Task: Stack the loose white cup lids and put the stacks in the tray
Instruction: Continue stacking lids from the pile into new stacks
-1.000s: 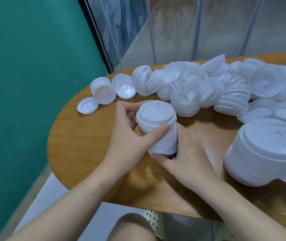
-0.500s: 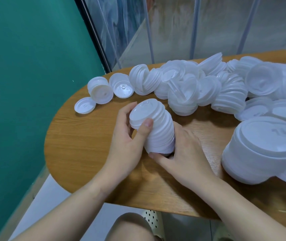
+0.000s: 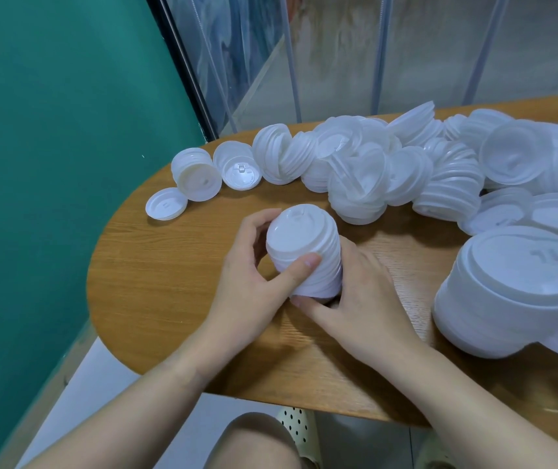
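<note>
A stack of white cup lids stands tilted on the wooden table, near its rounded left end. My left hand grips the stack from the left, thumb across its front and fingers behind. My right hand holds the stack's base from the right, thumb under the lower rim. A long pile of loose white lids runs along the table's far side. No tray is in view.
A single lid and a short stack lie at the far left. Large stacks of bigger lids sit at the right. A green wall stands left of the table. My knee shows below the table edge.
The stack tipped to the left half a second ago and now stands more upright again. Both hands kept their hold on it throughout.
</note>
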Action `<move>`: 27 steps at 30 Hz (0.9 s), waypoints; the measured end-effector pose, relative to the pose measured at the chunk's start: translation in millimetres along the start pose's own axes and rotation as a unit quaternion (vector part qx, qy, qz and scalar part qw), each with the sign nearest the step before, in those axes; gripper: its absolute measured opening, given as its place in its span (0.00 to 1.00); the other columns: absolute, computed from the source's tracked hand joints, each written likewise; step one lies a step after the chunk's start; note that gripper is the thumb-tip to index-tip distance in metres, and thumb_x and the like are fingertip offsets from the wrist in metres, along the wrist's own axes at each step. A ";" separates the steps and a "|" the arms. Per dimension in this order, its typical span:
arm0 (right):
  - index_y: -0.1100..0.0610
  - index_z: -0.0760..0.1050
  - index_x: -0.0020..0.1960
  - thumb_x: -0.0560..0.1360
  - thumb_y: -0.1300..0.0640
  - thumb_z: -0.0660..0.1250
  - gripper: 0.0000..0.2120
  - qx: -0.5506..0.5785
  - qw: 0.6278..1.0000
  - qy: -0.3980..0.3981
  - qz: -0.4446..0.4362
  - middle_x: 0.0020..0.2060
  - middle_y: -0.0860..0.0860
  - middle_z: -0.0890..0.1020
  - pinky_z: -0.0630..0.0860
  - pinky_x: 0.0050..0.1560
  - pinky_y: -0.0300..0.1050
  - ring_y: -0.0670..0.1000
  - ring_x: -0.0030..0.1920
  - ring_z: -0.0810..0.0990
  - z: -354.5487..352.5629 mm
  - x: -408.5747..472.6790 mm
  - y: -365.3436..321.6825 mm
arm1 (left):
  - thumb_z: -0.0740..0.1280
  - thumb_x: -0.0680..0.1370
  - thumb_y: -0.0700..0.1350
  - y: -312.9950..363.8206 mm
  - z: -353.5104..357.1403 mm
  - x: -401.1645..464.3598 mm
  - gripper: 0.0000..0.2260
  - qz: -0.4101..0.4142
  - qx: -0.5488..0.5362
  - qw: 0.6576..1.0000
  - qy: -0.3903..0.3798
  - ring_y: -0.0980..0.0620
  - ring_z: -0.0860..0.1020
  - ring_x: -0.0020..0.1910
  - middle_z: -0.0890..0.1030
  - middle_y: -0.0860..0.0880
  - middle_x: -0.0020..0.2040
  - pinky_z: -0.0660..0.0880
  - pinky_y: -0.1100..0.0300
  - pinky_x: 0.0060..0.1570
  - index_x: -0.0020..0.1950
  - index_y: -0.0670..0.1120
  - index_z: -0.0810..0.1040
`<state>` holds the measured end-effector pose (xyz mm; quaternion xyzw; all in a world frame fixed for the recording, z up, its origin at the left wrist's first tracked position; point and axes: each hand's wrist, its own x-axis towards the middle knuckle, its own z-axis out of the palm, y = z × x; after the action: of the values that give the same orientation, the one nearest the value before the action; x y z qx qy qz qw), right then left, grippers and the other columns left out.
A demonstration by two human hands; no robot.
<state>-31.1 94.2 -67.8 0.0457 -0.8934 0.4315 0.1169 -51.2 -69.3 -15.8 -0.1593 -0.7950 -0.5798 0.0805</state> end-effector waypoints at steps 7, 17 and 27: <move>0.43 0.68 0.69 0.67 0.36 0.75 0.35 0.000 1.000 -0.005 0.001 0.59 0.38 0.77 0.73 0.64 0.53 0.46 0.63 0.73 -1.5 -1.3 -0.1 | 0.79 0.68 0.58 10.6 -8.1 7.6 0.30 0.024 0.069 0.997 -0.013 0.57 0.80 0.62 0.82 0.59 0.58 0.76 0.62 0.62 0.65 0.50 0.76; 0.44 0.67 0.70 0.67 0.38 0.77 0.36 -0.006 1.000 -0.009 0.004 0.60 0.39 0.77 0.71 0.65 0.52 0.46 0.63 0.73 -1.6 -1.8 -1.6 | 0.81 0.66 0.59 14.1 -9.5 7.4 0.32 0.050 0.115 0.992 0.004 0.59 0.80 0.62 0.82 0.59 0.59 0.76 0.64 0.61 0.66 0.49 0.77; 0.44 0.67 0.71 0.68 0.38 0.77 0.36 -0.008 1.000 -0.012 0.007 0.60 0.39 0.77 0.71 0.65 0.52 0.46 0.63 0.72 -3.1 -2.1 -3.5 | 0.81 0.67 0.59 15.7 -7.8 8.8 0.31 0.056 0.141 0.988 0.000 0.59 0.80 0.60 0.82 0.58 0.58 0.76 0.67 0.58 0.65 0.49 0.77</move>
<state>-27.9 94.4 -63.8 0.0436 -0.8984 0.4248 0.1029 -54.4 -70.9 3.4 -0.1906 -0.8585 -0.4568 0.1342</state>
